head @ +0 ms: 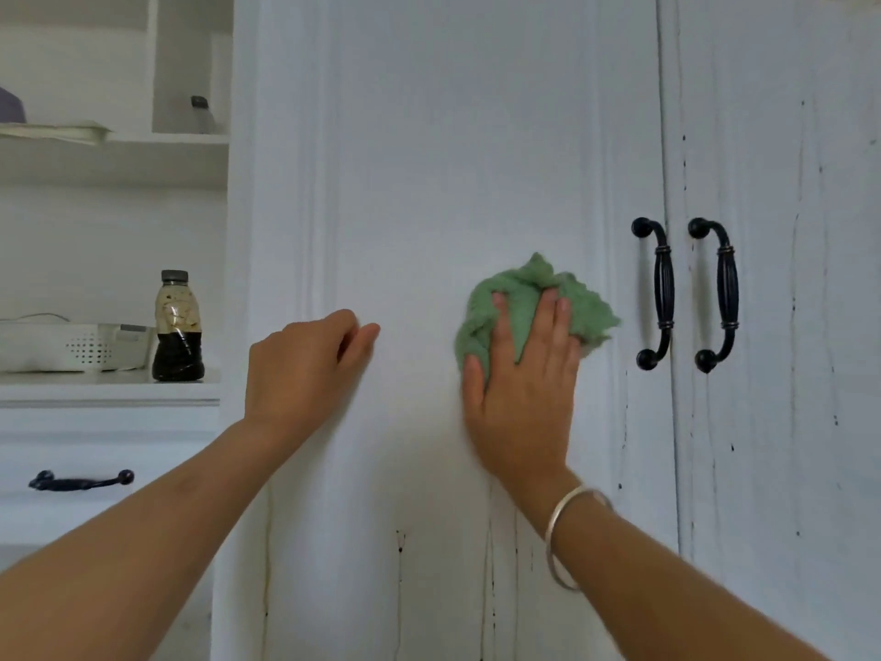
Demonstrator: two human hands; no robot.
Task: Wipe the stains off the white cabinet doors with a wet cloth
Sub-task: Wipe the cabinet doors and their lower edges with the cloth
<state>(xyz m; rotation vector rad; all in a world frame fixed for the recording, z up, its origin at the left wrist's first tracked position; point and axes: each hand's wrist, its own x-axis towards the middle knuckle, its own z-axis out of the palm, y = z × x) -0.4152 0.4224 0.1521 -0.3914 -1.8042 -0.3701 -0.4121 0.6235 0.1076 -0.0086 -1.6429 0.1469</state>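
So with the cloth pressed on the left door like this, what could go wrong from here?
Dark drip streaks run below the right hand; wiping the green cloth sideways could smear them instead of lifting them. The right door still has many specks and could be skipped. The cloth sits near the black handles and may snag there.

Cloth (534, 302) green, plain. Cabinet doors (453, 159) white w/ dark drip streaks + specks. Door handles (660, 293) black, ribbed, thin bronze bands. Bangle (569, 536) silver. Bottle (178, 326) dark brown liquid, grey cap. Basket (71, 345) white, dotted holes.
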